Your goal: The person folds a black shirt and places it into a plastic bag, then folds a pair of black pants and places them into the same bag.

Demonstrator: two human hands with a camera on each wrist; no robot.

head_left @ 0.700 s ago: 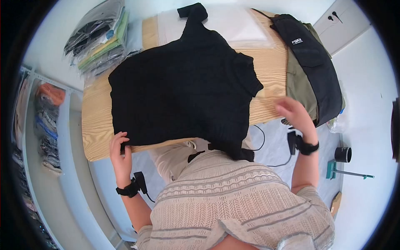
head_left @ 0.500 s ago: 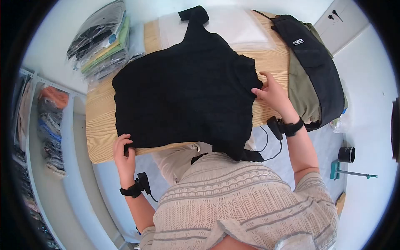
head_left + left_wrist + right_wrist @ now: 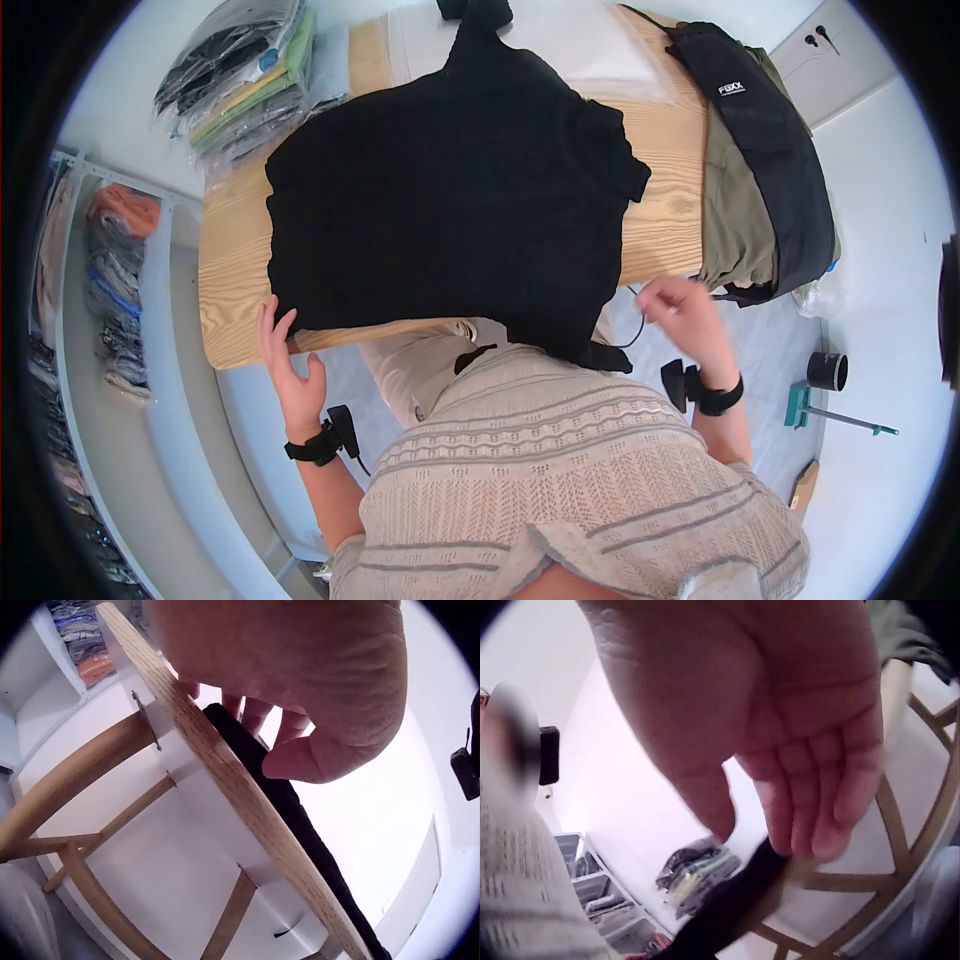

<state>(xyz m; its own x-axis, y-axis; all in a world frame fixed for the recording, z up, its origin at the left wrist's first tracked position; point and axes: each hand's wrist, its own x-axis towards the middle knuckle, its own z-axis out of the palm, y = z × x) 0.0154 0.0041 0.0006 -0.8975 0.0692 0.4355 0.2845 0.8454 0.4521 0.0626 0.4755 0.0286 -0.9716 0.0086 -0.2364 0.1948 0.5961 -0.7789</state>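
A black high-necked knit top (image 3: 440, 200) lies spread on the wooden table (image 3: 665, 150), its collar to the right and one sleeve over the near edge. At its lower left corner the left hand (image 3: 290, 370) rests with fingers extended; in the left wrist view that hand (image 3: 300, 682) is beside the black cloth (image 3: 289, 802) at the table edge. The right hand (image 3: 685, 315) is in the air off the near edge, right of the top, holding nothing. Its fingers hang relaxed in the right wrist view, thumb apart (image 3: 780, 750).
Bagged folded garments (image 3: 245, 80) are stacked at the back left, clear plastic sheets (image 3: 580, 45) at the back. A black and olive garment (image 3: 765, 170) lies on the right end. Shelves (image 3: 130, 300) stand at left; a dustpan (image 3: 797, 405) is on the floor at right.
The right hand came to the collar, then moved away toward the person, past the near edge. The left hand's fingers have straightened from their bent grip at the corner.
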